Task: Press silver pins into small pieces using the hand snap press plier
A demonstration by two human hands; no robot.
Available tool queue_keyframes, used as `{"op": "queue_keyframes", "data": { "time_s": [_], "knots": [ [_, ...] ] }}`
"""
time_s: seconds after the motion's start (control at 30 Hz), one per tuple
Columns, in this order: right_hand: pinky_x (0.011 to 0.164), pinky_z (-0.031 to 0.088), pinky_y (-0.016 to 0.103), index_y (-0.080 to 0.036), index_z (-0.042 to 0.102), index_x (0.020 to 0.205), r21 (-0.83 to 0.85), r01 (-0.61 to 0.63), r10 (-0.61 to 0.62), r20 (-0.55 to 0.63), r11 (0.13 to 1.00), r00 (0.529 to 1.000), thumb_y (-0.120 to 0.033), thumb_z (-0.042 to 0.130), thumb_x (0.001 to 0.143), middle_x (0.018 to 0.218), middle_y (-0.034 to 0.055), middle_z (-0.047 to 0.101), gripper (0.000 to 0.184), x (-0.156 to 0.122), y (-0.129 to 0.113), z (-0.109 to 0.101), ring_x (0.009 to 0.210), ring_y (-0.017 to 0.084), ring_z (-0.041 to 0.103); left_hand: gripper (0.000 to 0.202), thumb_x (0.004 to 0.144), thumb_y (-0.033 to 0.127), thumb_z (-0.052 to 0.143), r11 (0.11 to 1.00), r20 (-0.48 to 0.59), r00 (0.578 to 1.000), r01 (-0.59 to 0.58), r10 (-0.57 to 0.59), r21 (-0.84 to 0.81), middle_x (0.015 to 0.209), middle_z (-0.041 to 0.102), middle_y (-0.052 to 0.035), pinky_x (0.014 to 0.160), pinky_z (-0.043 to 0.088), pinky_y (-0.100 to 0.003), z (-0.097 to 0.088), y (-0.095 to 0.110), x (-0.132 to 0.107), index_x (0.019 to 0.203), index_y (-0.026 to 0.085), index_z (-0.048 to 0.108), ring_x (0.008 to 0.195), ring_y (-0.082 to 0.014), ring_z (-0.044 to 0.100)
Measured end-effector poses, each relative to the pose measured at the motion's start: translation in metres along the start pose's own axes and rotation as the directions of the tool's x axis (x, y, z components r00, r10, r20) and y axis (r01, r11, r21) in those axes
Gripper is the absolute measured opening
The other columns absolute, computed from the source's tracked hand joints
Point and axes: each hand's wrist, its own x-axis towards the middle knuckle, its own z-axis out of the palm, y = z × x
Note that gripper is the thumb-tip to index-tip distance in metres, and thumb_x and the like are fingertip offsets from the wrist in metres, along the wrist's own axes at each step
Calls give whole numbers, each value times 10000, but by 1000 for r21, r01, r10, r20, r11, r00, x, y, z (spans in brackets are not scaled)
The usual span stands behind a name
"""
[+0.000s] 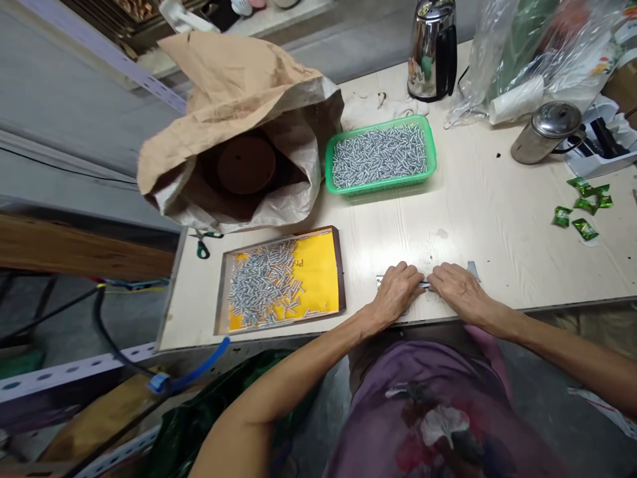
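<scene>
Near the front edge of the table, my left hand (398, 292) and my right hand (460, 291) rest close together with fingers curled down. Both grip a thin grey metal strip (424, 284), which shows in the small gap between them. Most of it is covered by my fingers, so its exact kind cannot be made out. A flat grey piece (472, 269) sticks out beyond my right hand. Left of my hands lies a shallow tray (342, 279) lined with yellow card and holding many small silver screws (261, 282). A green plastic basket (432, 149) full of similar screws stands farther back.
A large open brown paper sack (239, 99) stands at the back left, with green-handled scissors (202, 247) below it. Toward the back are a kettle (432, 53) and a lidded metal cup (545, 133). Green-wrapped sweets (586, 229) lie at right.
</scene>
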Motion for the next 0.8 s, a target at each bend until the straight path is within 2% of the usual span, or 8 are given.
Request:
{"op": "queue_keyframes", "data": {
  "time_s": [0.1,0.17,0.27,0.37,0.47,0.6,0.7,0.8],
  "knots": [
    [688,385,313,-175,607,847,36,-30,30,5,999,1000,-128,495,921,804,64,612,142,1,4,-2,777,202,529,173,952,317,529,1000,-39,999,7,-7,-2,966,629,-80,791,481,-365,1,-1,0,1011,174,607,959,-238,550],
    [713,423,328,-163,617,980,45,-51,51,13,998,999,-207,565,902,918,94,640,104,4,13,-7,854,229,552,267,923,326,581,999,-121,992,31,-32,-8,1055,635,-100,827,502,-390,5,-1,-1,1136,165,577,992,-249,569],
    [812,471,375,-134,553,1221,101,4,-6,16,995,1000,-359,631,870,1117,151,633,425,9,30,-18,1012,276,559,403,927,283,571,999,-307,951,50,-45,7,1285,582,-161,972,483,-442,20,5,-9,1296,140,495,1178,-283,552],
    [888,466,401,-134,522,1291,130,37,-34,-27,991,999,-380,540,924,1213,173,609,442,15,42,-27,1098,282,543,391,973,246,469,999,-419,908,-3,22,45,1421,506,-183,1083,419,-462,41,19,-19,1345,125,469,1360,-295,441],
    [822,458,372,-181,576,1238,82,10,-7,-39,997,999,-248,452,954,1167,136,632,318,27,41,-26,1025,258,549,435,993,345,430,997,-428,900,-77,83,31,1438,501,-189,1105,408,-462,57,34,-26,1364,121,466,1404,-287,400],
    [706,388,323,-175,670,1011,-16,30,-29,88,999,996,-157,525,897,983,109,661,185,52,36,-17,889,234,523,534,979,462,428,993,-433,897,-113,91,-27,1417,528,-190,1137,370,-489,69,42,-29,1387,119,456,1417,-280,384],
    [694,344,322,-170,674,856,-33,21,-16,143,999,990,-181,549,904,875,95,659,135,71,39,-15,838,218,499,562,967,470,457,990,-425,901,-126,91,-56,1421,521,-200,1158,330,-508,71,41,-28,1405,118,440,1435,-275,352],
    [706,321,334,-183,678,875,-42,21,-18,81,999,997,-195,550,910,876,88,658,133,81,34,-20,853,224,487,579,953,477,485,989,-409,909,-123,80,-80,1429,507,-210,1157,329,-515,65,41,-26,1392,101,454,1441,-288,339]
  ]
}}
